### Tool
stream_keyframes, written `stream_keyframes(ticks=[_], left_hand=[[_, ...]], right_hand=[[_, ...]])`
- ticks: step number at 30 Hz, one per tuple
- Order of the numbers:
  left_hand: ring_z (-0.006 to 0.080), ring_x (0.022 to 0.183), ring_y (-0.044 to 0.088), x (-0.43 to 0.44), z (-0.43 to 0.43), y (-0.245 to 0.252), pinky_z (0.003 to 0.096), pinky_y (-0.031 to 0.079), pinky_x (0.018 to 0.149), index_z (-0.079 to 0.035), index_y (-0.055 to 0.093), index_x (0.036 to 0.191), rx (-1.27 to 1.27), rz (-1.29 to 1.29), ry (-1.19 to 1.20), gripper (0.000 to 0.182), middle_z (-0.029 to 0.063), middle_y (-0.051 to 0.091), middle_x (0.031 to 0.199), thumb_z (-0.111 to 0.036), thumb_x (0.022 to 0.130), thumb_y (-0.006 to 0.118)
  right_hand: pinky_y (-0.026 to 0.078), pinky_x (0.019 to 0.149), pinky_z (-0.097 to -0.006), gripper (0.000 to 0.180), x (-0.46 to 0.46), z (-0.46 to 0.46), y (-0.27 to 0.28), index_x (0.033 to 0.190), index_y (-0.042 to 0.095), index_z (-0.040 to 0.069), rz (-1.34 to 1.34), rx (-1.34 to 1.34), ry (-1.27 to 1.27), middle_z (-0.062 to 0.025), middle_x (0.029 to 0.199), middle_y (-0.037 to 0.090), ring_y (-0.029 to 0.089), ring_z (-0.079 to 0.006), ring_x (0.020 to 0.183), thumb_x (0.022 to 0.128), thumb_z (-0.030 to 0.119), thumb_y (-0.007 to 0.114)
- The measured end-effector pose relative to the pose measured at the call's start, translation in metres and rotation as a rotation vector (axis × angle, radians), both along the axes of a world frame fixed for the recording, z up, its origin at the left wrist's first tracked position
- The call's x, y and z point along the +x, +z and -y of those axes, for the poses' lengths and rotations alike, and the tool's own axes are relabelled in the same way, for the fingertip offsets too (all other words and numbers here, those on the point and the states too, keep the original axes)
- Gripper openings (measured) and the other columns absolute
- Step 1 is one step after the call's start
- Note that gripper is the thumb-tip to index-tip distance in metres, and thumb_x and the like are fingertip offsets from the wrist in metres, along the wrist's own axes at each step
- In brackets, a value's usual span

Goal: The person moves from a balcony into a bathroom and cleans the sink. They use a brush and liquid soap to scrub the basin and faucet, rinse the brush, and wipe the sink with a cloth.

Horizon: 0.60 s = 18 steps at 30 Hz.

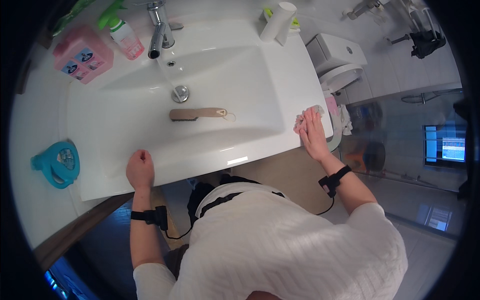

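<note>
My right hand (313, 133) presses a crumpled pink and grey cloth (300, 122) onto the right rim of the white washbasin (240, 146). My left hand (140, 167) is curled into a loose fist over the basin's front left edge, and nothing shows in it. Between the hands, a wooden-handled brush (198, 113) lies in the bowl, bristles towards me, with a cord loop at its right end. Water runs from the chrome faucet (157, 41) onto the round drain stopper (180, 93).
At the back left stand a pink jug (84, 56) and a spray bottle (127, 41). A teal bottle (62, 165) is at the far left. A white roll (279, 22) stands at the back right, near a toilet (337, 56). Cabled black straps circle both forearms.
</note>
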<state>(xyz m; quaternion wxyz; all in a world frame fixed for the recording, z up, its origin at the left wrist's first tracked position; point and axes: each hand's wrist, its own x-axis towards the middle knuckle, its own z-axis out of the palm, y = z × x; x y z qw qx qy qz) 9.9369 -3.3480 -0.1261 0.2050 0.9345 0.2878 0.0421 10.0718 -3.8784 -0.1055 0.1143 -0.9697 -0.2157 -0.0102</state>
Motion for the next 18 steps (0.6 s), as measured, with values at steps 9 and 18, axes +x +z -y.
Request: stream_keyframes(ticks=[9,18], left_hand=[[0.0317,0.079,0.066,0.002,0.003,0.005,0.0419,0.051,0.070,-0.007,0.070,0.088,0.001,-0.024,0.016,0.021,0.0109,0.068,0.083,-0.026,0.091,0.060],[0.0320,0.079,0.066,0.002,0.003,0.006,0.0426,0.052,0.071,-0.006,0.070,0.086,-0.033,0.010,0.035,0.020,0.0114,0.069,0.083,-0.025,0.089,0.062]], right_hand=[[0.046,0.097,-0.0424,0.024,0.127,-0.115,0.003,0.115,0.055,-0.004,-0.372,0.258,0.443,-0.0110,0.099,0.064,0.060,-0.0308,0.105,0.091,-0.002,0.053],[0.053,0.086,-0.0338,0.026,0.193,-0.233,-0.003,0.108,0.063,0.001,-0.265,0.964,0.206,-0.0076,0.088,0.067,0.067,-0.0244,0.087,0.091,-0.007,0.047]])
